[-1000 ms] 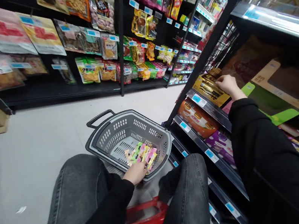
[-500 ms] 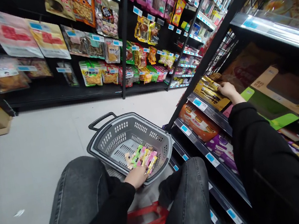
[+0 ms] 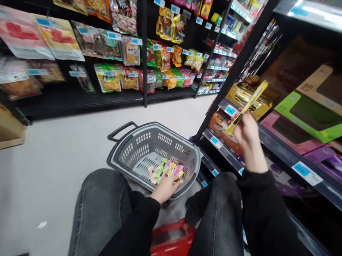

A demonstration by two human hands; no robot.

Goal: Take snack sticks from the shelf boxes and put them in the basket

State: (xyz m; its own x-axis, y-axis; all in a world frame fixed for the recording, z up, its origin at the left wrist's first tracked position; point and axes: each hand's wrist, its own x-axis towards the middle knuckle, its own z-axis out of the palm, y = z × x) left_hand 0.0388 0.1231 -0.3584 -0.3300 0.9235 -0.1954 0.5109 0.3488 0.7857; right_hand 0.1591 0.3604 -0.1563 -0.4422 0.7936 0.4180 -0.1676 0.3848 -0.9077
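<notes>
1 yellow pack (image 3: 253, 100) just came outta its box (image 3: 265, 110), so that grab's prob done: pinched in our R hand (image 3: 248, 133). L hand (image 3: 167, 189) at packs (image 3: 167, 168) in basket (image 3: 152, 146), grip unclear tbh.

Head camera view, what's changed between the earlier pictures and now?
The right hand has drawn back and leftward from the yellow box, now holding a slim yellow packet. The left hand stays at the colourful packets in the grey basket.
</notes>
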